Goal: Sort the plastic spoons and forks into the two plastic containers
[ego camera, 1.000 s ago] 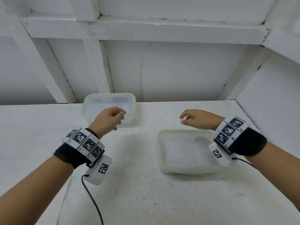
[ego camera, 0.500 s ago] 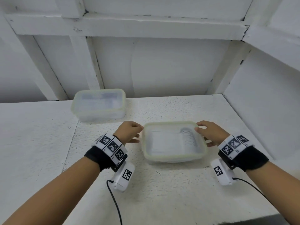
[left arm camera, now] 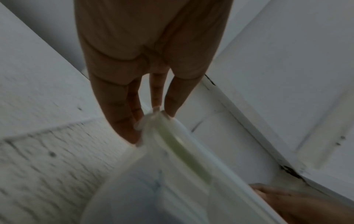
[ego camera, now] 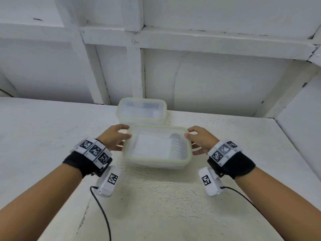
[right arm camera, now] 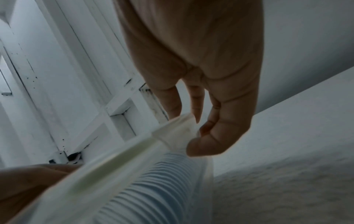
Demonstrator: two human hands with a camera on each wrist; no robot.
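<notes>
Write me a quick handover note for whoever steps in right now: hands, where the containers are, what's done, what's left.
Left hand: pinching the left end of the near container, at its rim.
Right hand: same grip on the right end.
The near container is lidded, with a stack of white cutlery visible through the lid; whether spoons or forks, I cannot tell. It sits right in front of the far container, also lidded, contents blurred.
Done: no loose spoons or forks show on the white table, so sorting looks finished.
Left: probably only to settle the near container and let go.
</notes>
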